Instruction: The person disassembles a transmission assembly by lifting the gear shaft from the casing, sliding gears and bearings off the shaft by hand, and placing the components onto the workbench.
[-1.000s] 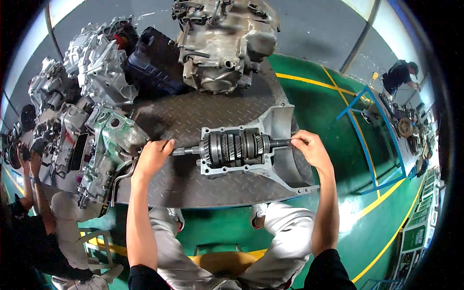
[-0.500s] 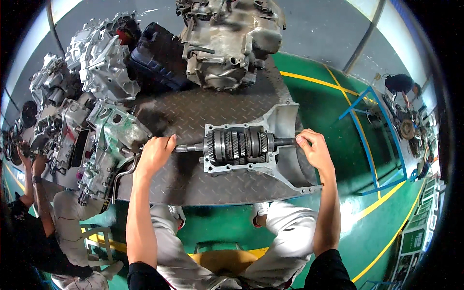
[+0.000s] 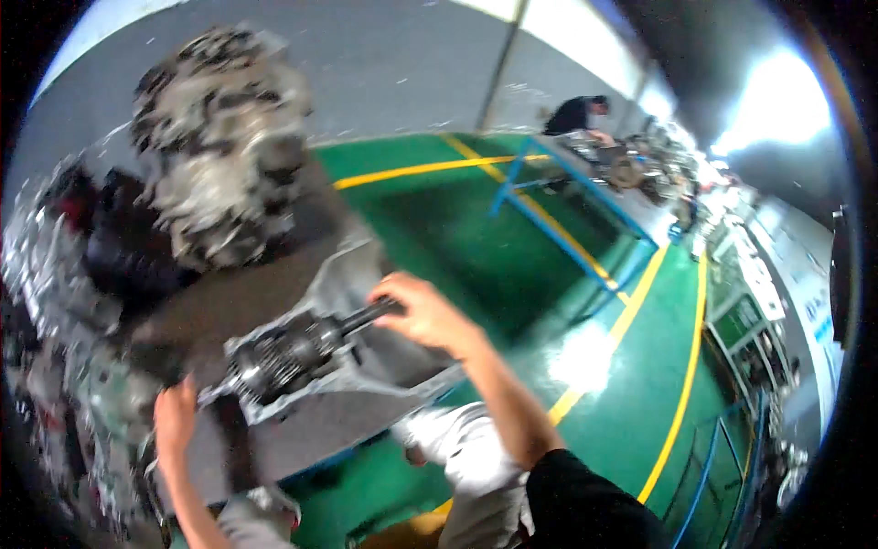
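Note:
A gear shaft with several dark toothed gears lies in a silver gearbox housing half, whose wide flared end points to the right. My right hand is closed round the shaft's bare right end, fingers and thumb wrapped over it. My left hand is closed at the thin splined left end of the same shaft; motion blur softens its fingers. The shaft still sits low between the housing's walls. The housing rests on the dark metal workbench, near its front edge.
A large, dirty gearbox stands at the back of the bench. Silver castings and a black case crowd the left side. Beyond the green floor, a person leans over a blue-framed table holding metal parts.
My view has swung to the right and tilted, so the bench and housing appear farther left and lower. Both hands stay at the shaft's ends; the right now wraps more fully round it.

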`<move>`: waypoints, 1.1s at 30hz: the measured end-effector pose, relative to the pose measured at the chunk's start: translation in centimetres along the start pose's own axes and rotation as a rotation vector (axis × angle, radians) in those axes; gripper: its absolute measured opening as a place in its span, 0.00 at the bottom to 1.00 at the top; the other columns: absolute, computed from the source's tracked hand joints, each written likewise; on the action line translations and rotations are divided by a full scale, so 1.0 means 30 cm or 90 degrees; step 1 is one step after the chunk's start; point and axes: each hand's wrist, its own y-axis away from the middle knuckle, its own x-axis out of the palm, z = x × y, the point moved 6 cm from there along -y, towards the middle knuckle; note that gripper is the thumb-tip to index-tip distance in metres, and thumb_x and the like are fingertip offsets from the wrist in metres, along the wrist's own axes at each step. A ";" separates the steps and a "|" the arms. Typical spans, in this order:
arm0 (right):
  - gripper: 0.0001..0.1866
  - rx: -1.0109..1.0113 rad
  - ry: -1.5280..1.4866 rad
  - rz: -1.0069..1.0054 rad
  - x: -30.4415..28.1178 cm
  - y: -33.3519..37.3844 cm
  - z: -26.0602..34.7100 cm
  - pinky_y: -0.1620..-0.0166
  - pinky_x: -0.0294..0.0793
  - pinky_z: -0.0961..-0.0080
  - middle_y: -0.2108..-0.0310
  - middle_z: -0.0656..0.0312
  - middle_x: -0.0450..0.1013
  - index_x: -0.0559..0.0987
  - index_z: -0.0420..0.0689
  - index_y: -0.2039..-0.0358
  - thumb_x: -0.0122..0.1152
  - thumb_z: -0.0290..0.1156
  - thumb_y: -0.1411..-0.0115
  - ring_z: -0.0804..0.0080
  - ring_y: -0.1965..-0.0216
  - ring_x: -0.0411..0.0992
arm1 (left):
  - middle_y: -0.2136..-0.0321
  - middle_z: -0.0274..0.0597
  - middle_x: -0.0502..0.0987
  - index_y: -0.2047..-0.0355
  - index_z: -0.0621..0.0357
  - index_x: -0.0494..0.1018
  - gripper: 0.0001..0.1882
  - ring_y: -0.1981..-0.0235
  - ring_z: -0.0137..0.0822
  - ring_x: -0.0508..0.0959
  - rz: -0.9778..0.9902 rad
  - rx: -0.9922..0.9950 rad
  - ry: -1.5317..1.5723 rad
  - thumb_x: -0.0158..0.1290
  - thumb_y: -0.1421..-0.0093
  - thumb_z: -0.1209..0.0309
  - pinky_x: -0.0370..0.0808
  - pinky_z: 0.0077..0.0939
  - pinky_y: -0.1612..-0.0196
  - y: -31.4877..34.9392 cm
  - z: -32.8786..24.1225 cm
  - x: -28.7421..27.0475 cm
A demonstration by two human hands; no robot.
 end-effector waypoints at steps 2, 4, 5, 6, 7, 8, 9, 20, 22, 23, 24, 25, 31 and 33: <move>0.20 -0.011 0.000 -0.007 -0.007 0.022 -0.030 0.47 0.73 0.62 0.58 0.56 0.77 0.79 0.41 0.55 0.74 0.29 0.49 0.55 0.52 0.75 | 0.67 0.65 0.78 0.69 0.69 0.76 0.22 0.62 0.66 0.74 0.020 0.005 0.021 0.47 0.28 0.60 0.69 0.57 0.57 -0.011 -0.011 0.022; 0.22 -0.014 -0.010 -0.012 -0.016 0.030 -0.038 0.48 0.73 0.61 0.59 0.56 0.78 0.79 0.41 0.54 0.74 0.29 0.49 0.55 0.53 0.75 | 0.69 0.66 0.78 0.68 0.70 0.76 0.21 0.63 0.67 0.74 -0.028 0.041 0.035 0.47 0.29 0.61 0.69 0.57 0.59 -0.015 -0.017 0.052; 0.22 -0.018 -0.034 -0.005 -0.006 0.024 -0.036 0.48 0.73 0.61 0.59 0.56 0.78 0.79 0.40 0.53 0.74 0.29 0.49 0.54 0.53 0.75 | 0.70 0.67 0.77 0.69 0.71 0.76 0.21 0.64 0.68 0.74 -0.105 0.094 0.041 0.47 0.29 0.62 0.69 0.58 0.60 -0.011 0.037 0.064; 0.23 -0.032 -0.029 -0.014 0.002 0.022 -0.036 0.48 0.73 0.60 0.59 0.56 0.79 0.79 0.40 0.52 0.74 0.29 0.49 0.54 0.53 0.75 | 0.70 0.67 0.77 0.69 0.71 0.76 0.21 0.65 0.69 0.75 -0.046 0.072 0.032 0.47 0.29 0.63 0.69 0.59 0.61 -0.034 0.080 0.094; 0.24 -0.048 -0.023 -0.021 0.003 0.022 -0.039 0.48 0.73 0.59 0.59 0.56 0.79 0.79 0.40 0.51 0.74 0.28 0.49 0.54 0.54 0.75 | 0.70 0.68 0.77 0.69 0.72 0.76 0.20 0.66 0.69 0.75 0.012 0.050 0.023 0.47 0.29 0.64 0.69 0.59 0.63 -0.056 0.111 0.121; 0.26 -0.065 -0.013 -0.016 0.006 0.019 -0.036 0.47 0.72 0.59 0.58 0.56 0.80 0.79 0.41 0.49 0.74 0.28 0.49 0.54 0.54 0.75 | 0.71 0.68 0.77 0.72 0.71 0.76 0.22 0.67 0.68 0.75 -0.007 0.049 0.013 0.47 0.29 0.63 0.69 0.59 0.63 -0.053 0.127 0.129; 0.26 -0.036 -0.011 0.004 -0.001 0.027 -0.051 0.45 0.70 0.59 0.58 0.58 0.80 0.78 0.42 0.47 0.73 0.30 0.48 0.56 0.52 0.75 | 0.71 0.68 0.77 0.72 0.71 0.76 0.22 0.67 0.68 0.75 -0.007 0.061 0.023 0.47 0.29 0.63 0.69 0.59 0.63 -0.059 0.087 0.127; 0.19 0.062 0.116 0.025 0.029 0.011 -0.100 0.45 0.68 0.60 0.62 0.58 0.80 0.79 0.46 0.49 0.62 0.43 0.35 0.53 0.55 0.72 | 0.77 0.63 0.70 0.76 0.73 0.70 0.29 0.72 0.60 0.69 -0.069 0.091 -0.027 0.44 0.25 0.57 0.64 0.54 0.66 -0.079 0.188 0.167; 0.19 0.082 0.158 0.047 0.034 0.001 -0.095 0.44 0.67 0.61 0.63 0.59 0.80 0.79 0.46 0.49 0.61 0.44 0.33 0.56 0.53 0.72 | 0.73 0.63 0.73 0.73 0.72 0.72 0.28 0.67 0.61 0.72 -0.009 0.073 -0.037 0.43 0.25 0.58 0.66 0.54 0.62 -0.082 0.175 0.162; 0.17 0.053 0.123 0.057 0.024 0.015 -0.083 0.44 0.68 0.61 0.61 0.59 0.79 0.79 0.46 0.50 0.63 0.42 0.35 0.55 0.52 0.72 | 0.73 0.63 0.73 0.73 0.72 0.72 0.28 0.67 0.61 0.72 -0.012 0.069 -0.040 0.43 0.25 0.58 0.66 0.54 0.62 -0.074 0.161 0.156; 0.16 0.024 0.090 0.067 0.006 0.025 -0.062 0.44 0.68 0.61 0.60 0.58 0.78 0.79 0.46 0.52 0.65 0.40 0.36 0.55 0.51 0.72 | 0.72 0.63 0.73 0.72 0.71 0.73 0.27 0.66 0.60 0.72 -0.017 0.074 0.001 0.43 0.25 0.58 0.66 0.53 0.61 -0.060 0.120 0.149; 0.16 0.020 0.088 0.068 -0.009 0.033 -0.046 0.44 0.68 0.61 0.60 0.58 0.78 0.79 0.46 0.52 0.65 0.40 0.36 0.55 0.51 0.72 | 0.70 0.63 0.74 0.71 0.71 0.73 0.26 0.64 0.60 0.71 -0.022 0.078 0.040 0.44 0.25 0.58 0.67 0.53 0.60 -0.047 0.091 0.136; 0.18 -0.024 0.055 0.063 -0.024 0.010 -0.013 0.45 0.69 0.58 0.56 0.57 0.73 0.76 0.44 0.56 0.71 0.33 0.44 0.52 0.49 0.70 | 0.69 0.62 0.74 0.70 0.71 0.73 0.24 0.65 0.60 0.70 -0.041 0.036 0.016 0.46 0.26 0.60 0.66 0.53 0.59 -0.011 0.042 0.071; 0.16 -0.029 0.073 0.027 -0.010 0.028 -0.008 0.47 0.70 0.55 0.59 0.55 0.74 0.76 0.43 0.58 0.70 0.32 0.45 0.50 0.50 0.71 | 0.70 0.62 0.73 0.72 0.72 0.73 0.24 0.66 0.61 0.70 -0.096 0.021 0.053 0.46 0.26 0.61 0.66 0.53 0.60 -0.029 0.034 0.059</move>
